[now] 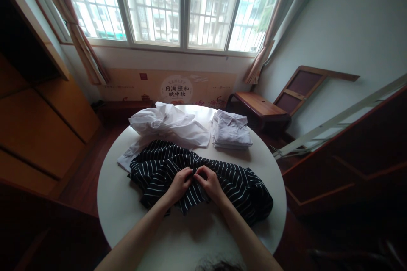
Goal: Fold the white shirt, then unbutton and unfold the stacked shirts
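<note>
Left hand: pinches the striped shirt, frame centre
Right hand: pinches it alongside
Table: bare rim at lower left; white clothes crowd the upper edge

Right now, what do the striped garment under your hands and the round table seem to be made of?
The striped garment looks like soft, thin cloth, perhaps cotton: it creases and bunches where the left hand and right hand pinch it. The round table has a smooth, white, faintly glossy top, maybe painted or laminated.
</note>
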A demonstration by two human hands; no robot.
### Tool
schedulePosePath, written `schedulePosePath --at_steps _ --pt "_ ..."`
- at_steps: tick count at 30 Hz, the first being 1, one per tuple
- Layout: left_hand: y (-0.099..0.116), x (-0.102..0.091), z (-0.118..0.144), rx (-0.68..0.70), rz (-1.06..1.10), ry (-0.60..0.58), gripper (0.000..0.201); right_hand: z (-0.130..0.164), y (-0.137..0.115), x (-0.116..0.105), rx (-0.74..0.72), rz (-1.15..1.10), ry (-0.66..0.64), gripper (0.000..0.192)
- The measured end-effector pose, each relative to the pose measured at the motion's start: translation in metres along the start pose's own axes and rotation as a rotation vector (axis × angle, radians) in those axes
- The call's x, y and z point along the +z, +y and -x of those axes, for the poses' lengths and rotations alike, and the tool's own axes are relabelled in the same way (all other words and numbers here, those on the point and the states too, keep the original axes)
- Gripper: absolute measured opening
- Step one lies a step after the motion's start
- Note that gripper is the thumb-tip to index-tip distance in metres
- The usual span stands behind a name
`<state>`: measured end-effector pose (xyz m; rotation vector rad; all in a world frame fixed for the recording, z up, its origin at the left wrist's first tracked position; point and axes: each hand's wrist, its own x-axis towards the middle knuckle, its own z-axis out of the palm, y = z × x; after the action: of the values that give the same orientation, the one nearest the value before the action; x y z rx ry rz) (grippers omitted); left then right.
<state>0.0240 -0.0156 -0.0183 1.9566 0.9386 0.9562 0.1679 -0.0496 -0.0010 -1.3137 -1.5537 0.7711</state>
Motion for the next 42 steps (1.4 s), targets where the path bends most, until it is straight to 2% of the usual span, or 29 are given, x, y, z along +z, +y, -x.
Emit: schedulePosePath --at_steps 5,11,18,27,34,37,42 --pt "0.0019 -0.0012 0.0002 -0.018 0.025 0.011 0.008 -0.0005 0.0035 0.0003 0.019 0.003 0.04 0.009" --pt "0.0038 -0.0022 0.0012 -0.045 0.047 0.026 0.017 0.0011 0.0049 0.0007 0.026 -0.018 0.079 0.008" --pt "0.0021 0.0 0.0021 -0.05 0.046 0.065 0.013 0.0011 0.0091 0.0029 0.003 -0.097 0.106 0.003" --pt "-0.0008 0.0014 0.0024 0.003 -0.048 0.057 0.009 0.0008 0.004 0.001 -0.078 -0.079 0.061 0.021" --pt "0.0019 0.0003 0.0022 0.01 -0.088 0.025 0.013 0.0 0.0045 0.0001 0.028 -0.124 0.089 0.012" --pt "0.0021 0.0005 0.0027 0.001 -0.077 0.022 0.014 -0.0003 0.0045 -0.0003 0.042 -0.17 0.068 0.018" --pt "0.0039 0.0003 0.0039 -0.012 -0.047 0.107 0.009 -0.0002 0.0029 0.0014 0.082 -0.196 0.114 0.014"
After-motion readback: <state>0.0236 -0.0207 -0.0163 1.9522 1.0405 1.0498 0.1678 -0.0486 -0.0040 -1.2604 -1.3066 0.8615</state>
